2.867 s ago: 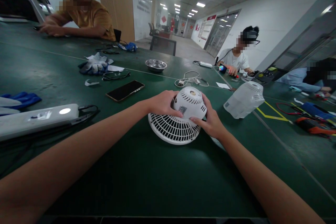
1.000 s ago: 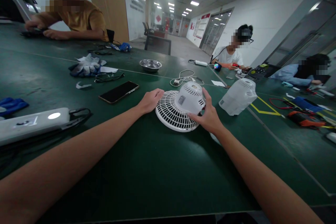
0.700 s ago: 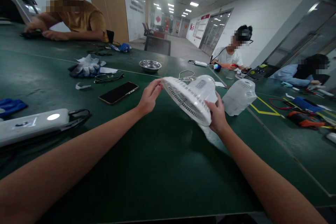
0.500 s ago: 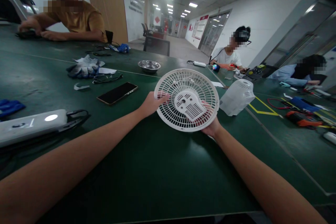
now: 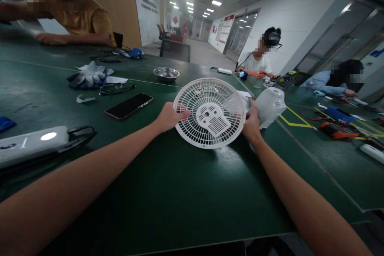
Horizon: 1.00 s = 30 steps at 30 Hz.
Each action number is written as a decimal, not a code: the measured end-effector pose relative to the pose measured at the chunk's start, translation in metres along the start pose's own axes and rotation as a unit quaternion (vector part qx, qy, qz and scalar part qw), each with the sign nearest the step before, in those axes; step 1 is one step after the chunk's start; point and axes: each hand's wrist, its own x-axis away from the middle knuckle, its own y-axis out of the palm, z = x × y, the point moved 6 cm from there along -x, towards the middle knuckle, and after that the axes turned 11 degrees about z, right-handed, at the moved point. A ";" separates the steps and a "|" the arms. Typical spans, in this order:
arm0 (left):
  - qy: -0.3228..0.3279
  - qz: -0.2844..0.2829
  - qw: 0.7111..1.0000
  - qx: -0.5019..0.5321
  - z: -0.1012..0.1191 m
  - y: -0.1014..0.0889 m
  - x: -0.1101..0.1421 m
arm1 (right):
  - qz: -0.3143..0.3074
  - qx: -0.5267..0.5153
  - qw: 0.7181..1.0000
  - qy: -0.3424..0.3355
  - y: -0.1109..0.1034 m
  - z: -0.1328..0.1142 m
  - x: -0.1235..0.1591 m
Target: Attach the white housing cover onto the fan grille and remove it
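Note:
A round white fan grille (image 5: pixel 195 126) with a slotted centre plate is held up over the middle of the table, its face tilted towards me. My left hand (image 5: pixel 168 117) grips its left rim, thumb laid over the front ribs. At the right rim my right hand (image 5: pixel 252 123) is closed, thumb pointing up; its fingertips are partly hidden by the grille. A pale translucent piece shows through the ribs on the upper right, but its shape is unclear. Just beyond my right hand stands a white plastic housing (image 5: pixel 272 106) with vent slots, partly covered by the hand.
On the green table (image 5: pixel 180 196) lie a phone (image 5: pixel 129 106), a metal bowl (image 5: pixel 166 73), work gloves (image 5: pixel 88 76) and a white device (image 5: pixel 33 144) with a cable. An orange-and-black tool (image 5: pixel 339 131) lies right. Several people sit around the table.
My right hand has moved from behind the grille's lower right to its right rim, thumb now up. The left hand keeps its grip. The person at far left has stretched out an arm.

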 end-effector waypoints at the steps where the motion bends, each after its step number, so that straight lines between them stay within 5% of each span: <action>1: -0.014 0.006 1.000 -0.004 -0.004 -0.002 -0.001 | 0.019 0.041 0.999 0.005 -0.009 0.008 -0.004; 6: -0.050 0.027 0.998 0.012 -0.028 -0.013 -0.010 | 0.005 0.163 0.986 0.038 -0.016 0.033 -0.011; 11: -0.070 0.050 0.995 0.048 -0.043 -0.018 -0.015 | -0.007 0.175 0.984 0.023 -0.009 0.031 -0.008; 14: -0.074 0.047 0.995 0.051 -0.046 -0.017 -0.016 | 0.081 0.166 0.982 -0.045 -0.028 0.015 -0.014; 18: -0.071 0.036 0.995 0.057 -0.050 -0.017 -0.018 | 0.257 0.190 0.943 -0.096 -0.071 0.011 -0.022; 21: -0.069 0.030 0.996 0.049 -0.051 -0.018 -0.018 | 0.302 0.190 0.934 0.007 -0.087 0.045 -0.025; 25: -0.074 0.034 0.995 0.054 -0.049 -0.017 -0.017 | 0.243 0.099 0.949 0.173 -0.078 0.101 -0.027; 30: -0.070 0.033 0.995 0.060 -0.049 -0.016 -0.016 | 0.217 0.116 0.946 0.210 -0.070 0.116 -0.029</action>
